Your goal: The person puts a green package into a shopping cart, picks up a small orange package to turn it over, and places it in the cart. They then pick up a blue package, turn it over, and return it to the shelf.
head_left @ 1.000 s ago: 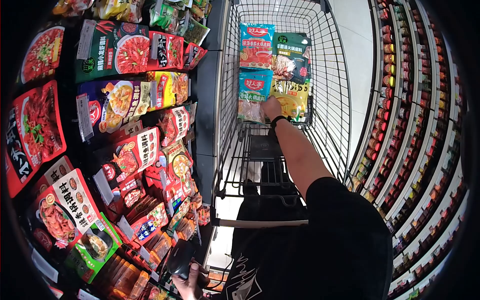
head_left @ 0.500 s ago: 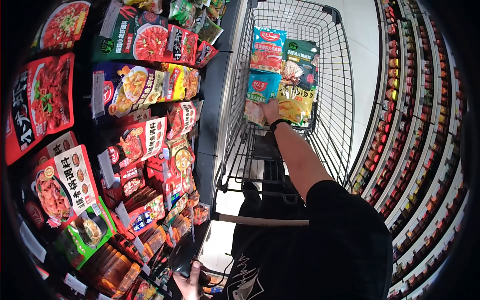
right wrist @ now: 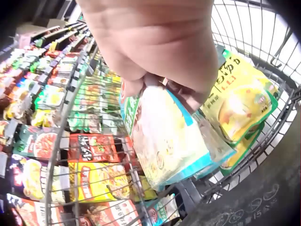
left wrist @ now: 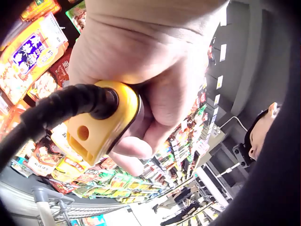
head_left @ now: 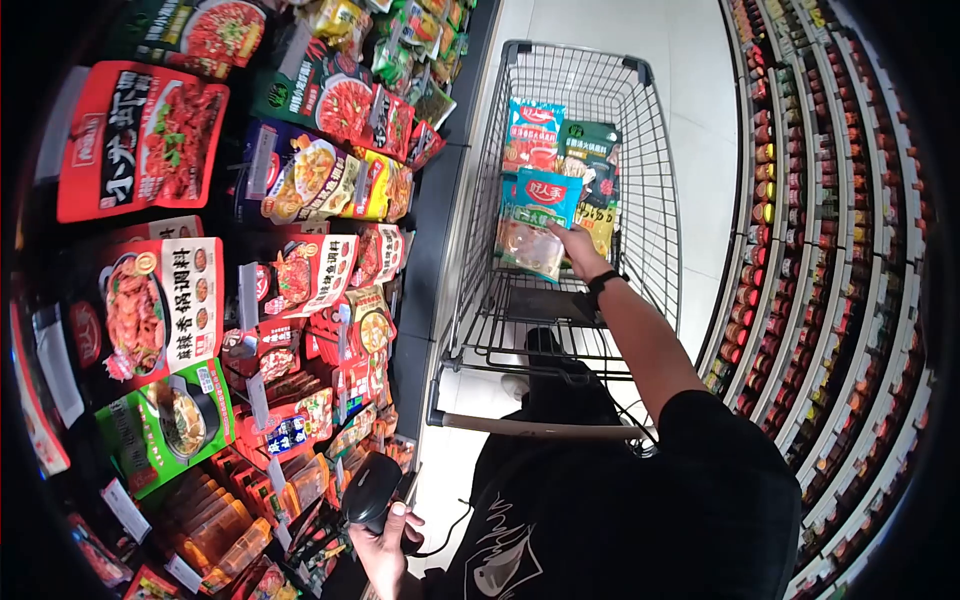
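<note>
My right hand (head_left: 582, 250) pinches the top side edge of a light-blue hotpot soup base packet (head_left: 540, 230) over the near end of the cart basket. In the right wrist view the packet (right wrist: 164, 141) hangs tilted below the fingers, with a second blue-edged packet (right wrist: 211, 141) partly hidden behind it. A yellow packet (right wrist: 240, 101) lies beside it in the cart. My left hand (head_left: 385, 548) grips a corded barcode scanner (head_left: 370, 490) near the shelf; its yellow handle end (left wrist: 84, 136) and black cable show in the left wrist view.
The wire shopping cart (head_left: 665, 200) also holds a blue-and-red packet (head_left: 533, 135) and a dark green packet (head_left: 600, 150). Shelves of seasoning packets (head_left: 310, 270) line the left side. Rows of jars (head_left: 760, 220) fill the right. The cart handle (head_left: 540, 428) crosses in front of my body.
My right hand has drawn the light-blue packet up and toward me from among the other packets. The view has shifted, so the cart appears lower. The left hand keeps holding the scanner.
</note>
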The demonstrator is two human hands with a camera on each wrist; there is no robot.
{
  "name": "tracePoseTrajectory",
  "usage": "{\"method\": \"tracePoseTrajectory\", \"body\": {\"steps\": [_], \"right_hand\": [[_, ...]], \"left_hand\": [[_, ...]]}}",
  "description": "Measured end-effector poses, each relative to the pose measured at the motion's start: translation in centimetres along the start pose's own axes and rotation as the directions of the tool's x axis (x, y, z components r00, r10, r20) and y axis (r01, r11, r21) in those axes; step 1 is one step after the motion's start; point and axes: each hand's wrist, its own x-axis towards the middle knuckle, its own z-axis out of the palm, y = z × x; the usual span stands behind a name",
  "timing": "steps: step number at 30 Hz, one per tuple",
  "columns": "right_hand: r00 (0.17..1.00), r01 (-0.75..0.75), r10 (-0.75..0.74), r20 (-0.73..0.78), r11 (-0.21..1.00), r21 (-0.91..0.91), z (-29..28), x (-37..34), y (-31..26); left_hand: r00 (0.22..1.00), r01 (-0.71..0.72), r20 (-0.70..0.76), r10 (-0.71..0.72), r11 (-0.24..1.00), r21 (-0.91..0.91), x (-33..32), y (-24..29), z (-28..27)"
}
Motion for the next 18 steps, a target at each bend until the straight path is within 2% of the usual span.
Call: {"method": "tracePoseTrajectory", "body": {"steps": [1,2,5,6,8,11,14,18], "right_hand": [[1.0,-0.02,0.019,0.014,0.998,0.054,-0.2,-1.7,-1.5],[0.999,0.022,-0.024,0.039,0.998,0.054,-0.3,-2.9,-2.8],[0.999,0.025,-0.024,-0.045,0.999,0.023,-1.0,-6.0,-6.0],[0.995,0.08,-0.08,-0.053,0.997,-0.007,-0.6,-8.0,-7.4],[0.994,0.097,-0.098,0.039,0.995,0.008,0.8,-13.2,-10.5],[0.966,0.234,-0.235,0.107,0.972,0.013,2.9,-19.5,-12.8],[0.96,0.246,-0.238,0.147,0.968,-0.041,5.3,-26.1,-14.4],[0.928,0.277,-0.249,0.276,0.959,-0.064,8.7,-35.3,-14.5]], "left_hand": [[0.999,-0.036,-0.007,0.035,0.999,-0.021,-0.2,-0.2,0.0],[0.997,-0.07,-0.016,0.069,0.997,-0.043,-0.4,-0.4,0.1],[0.992,-0.124,-0.043,0.12,0.984,-0.126,-1.4,-1.4,-0.2],[0.99,-0.14,-0.043,0.135,0.98,-0.143,-1.8,-2.2,-0.5],[0.985,-0.172,-0.033,0.169,0.967,-0.188,-2.6,-4.0,-1.5],[0.977,-0.213,-0.04,0.21,0.937,-0.278,-4.3,-6.3,-2.8],[0.959,-0.283,-0.058,0.278,0.913,-0.294,-6.0,-9.2,-4.4],[0.953,-0.303,-0.114,0.28,0.889,-0.344,-9.2,-13.7,-6.5]]}}
